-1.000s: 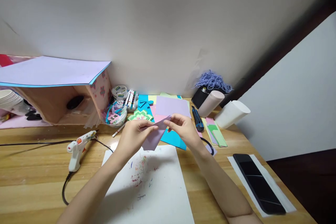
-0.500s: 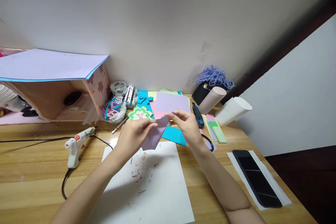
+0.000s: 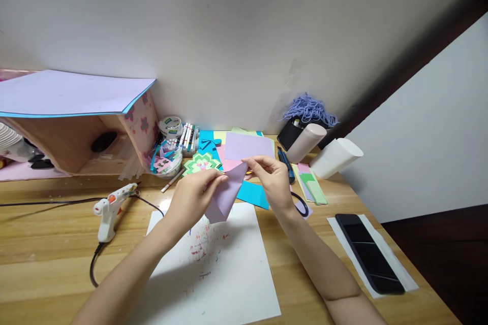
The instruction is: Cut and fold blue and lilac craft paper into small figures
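A small piece of purple paper [image 3: 224, 198] is held up between both hands, above a white sheet [image 3: 236, 264] marked with coloured specks. My left hand [image 3: 196, 193] pinches its left edge between thumb and fingers. At the upper right corner, my right hand [image 3: 270, 177] pinches the paper with thumb and forefinger. The paper slants, and a crease or bend shows near its lower end. Just behind it on the table lie a blue paper piece [image 3: 253, 194] and a green layered paper flower [image 3: 202, 162].
A white glue gun [image 3: 112, 210] with a black cord stands at left, near an open box [image 3: 141, 127]. Markers [image 3: 186, 137] and a tub of scraps [image 3: 168, 162] sit at the back. A utility knife [image 3: 285, 164], white cups [image 3: 337, 157] and a phone [image 3: 368, 254] are at right.
The purple paper has tilted so that more of its face and a crease near the bottom show. Both hands keep their pinch and have shifted only slightly.
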Demonstrator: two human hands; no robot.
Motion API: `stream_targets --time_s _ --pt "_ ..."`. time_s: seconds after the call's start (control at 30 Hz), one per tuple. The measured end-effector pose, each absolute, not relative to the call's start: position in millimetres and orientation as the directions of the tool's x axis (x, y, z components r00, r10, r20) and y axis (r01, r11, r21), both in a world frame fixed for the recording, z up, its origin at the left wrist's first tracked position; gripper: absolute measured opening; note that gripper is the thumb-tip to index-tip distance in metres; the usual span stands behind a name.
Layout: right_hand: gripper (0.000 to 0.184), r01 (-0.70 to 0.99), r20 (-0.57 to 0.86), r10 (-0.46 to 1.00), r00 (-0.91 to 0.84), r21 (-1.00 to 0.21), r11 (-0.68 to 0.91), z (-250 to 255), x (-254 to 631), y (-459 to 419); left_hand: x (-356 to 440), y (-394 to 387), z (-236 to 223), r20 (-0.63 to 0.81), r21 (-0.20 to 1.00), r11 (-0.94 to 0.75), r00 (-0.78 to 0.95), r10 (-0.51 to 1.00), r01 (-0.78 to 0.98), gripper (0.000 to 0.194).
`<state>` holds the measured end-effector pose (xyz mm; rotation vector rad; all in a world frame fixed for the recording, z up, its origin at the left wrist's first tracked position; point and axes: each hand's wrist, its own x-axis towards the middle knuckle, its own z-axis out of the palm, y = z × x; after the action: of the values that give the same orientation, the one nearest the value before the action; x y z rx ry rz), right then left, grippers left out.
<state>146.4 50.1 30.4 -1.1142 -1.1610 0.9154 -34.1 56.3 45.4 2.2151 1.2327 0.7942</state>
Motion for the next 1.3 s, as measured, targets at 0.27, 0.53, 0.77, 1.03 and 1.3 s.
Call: stream_targets --time_s 0.27,0.53,0.77,1.03,1.3 --pt "0.021 0.014 0.262 0.938 0.227 -0.964 0.266 28 145 48 -34 57 48 0.266 0.586 -0.521 0.461 0.847 0.621 0.027" --pt "0.042 -0.106 0.128 0.990 -0.057 -0.987 0.122 24 149 53 -33 56 46 0.226 0.612 -0.468 0.427 0.876 0.637 0.030" --pt "0.030 -0.003 0.033 0.987 -0.158 -0.999 0.033 18 144 53 -35 59 45 0.195 0.594 -0.441 0.411 0.891 0.673 0.031" --pt "0.018 0.162 -0.013 0.948 -0.318 -0.986 0.041 11 130 44 -29 58 42 0.325 0.712 -0.487 0.378 0.867 0.505 0.014" --pt "0.027 0.230 0.038 0.950 -0.310 -0.966 0.114 11 119 39 -38 78 40 0.208 0.937 -0.247 0.174 0.963 0.246 0.032"
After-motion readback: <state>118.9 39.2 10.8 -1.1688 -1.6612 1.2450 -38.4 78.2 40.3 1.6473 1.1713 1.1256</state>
